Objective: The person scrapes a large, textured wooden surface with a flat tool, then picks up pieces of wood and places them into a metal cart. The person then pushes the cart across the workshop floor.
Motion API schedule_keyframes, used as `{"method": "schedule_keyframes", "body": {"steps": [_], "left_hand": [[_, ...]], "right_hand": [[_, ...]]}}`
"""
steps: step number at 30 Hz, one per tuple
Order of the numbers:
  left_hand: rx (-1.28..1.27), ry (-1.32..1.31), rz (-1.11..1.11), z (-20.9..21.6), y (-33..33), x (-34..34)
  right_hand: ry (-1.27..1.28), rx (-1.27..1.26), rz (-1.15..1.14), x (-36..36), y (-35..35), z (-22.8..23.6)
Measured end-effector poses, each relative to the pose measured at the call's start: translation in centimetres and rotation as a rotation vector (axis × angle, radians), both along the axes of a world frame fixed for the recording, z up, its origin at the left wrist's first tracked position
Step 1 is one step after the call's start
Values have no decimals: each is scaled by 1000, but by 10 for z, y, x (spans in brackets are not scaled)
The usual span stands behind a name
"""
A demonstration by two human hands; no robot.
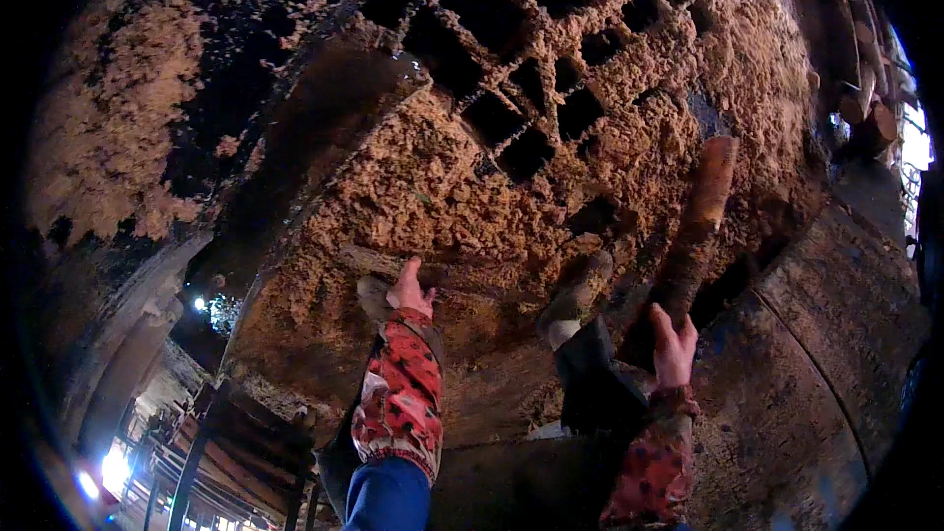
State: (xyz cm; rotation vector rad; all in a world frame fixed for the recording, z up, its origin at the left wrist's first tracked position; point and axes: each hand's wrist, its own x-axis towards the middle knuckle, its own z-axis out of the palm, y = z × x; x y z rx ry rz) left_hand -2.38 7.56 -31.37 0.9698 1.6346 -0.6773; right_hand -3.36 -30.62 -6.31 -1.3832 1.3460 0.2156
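Note:
A stout log [703, 192], orange-brown at its far end and dark-barked lower down, lies slanted on the right. Around its near end is my right hand [674, 346], closed against the bark. My left hand [409, 292] is at the near side of a rough, sawdust-covered piece of wood [472, 273]; its forefinger stretches forward and its thumb stands apart. Whether it presses on the wood is unclear. Both arms wear red patterned sleeves. Below and between my hands, the toes of my footwear [588, 285] show, dusted with the same brown crumbs.
Clumped sawdust [423, 167] covers the surface ahead, around a metal grate [511, 88] with dark openings. A rusty metal plate [787, 354] lies right. Stacked logs [865, 88] stand at the far right. Beams and bright light [116, 470] show lower left.

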Motion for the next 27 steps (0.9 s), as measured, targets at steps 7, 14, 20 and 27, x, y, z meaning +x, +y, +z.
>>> {"method": "schedule_keyframes", "body": {"steps": [7,14,20,27], "left_hand": [[-168,-65,-149,60,7,0],[-129,-307,-311,162,19,23],[-143,-490,-252,249,29,38],[-104,-324,-230,295,29,53]], "right_hand": [[-79,169,40,-49,94,-61],[-16,250,310,-50,105,0],[-8,-151,753,-77,44,-34],[-63,-210,1097,28,91,-5]]}}
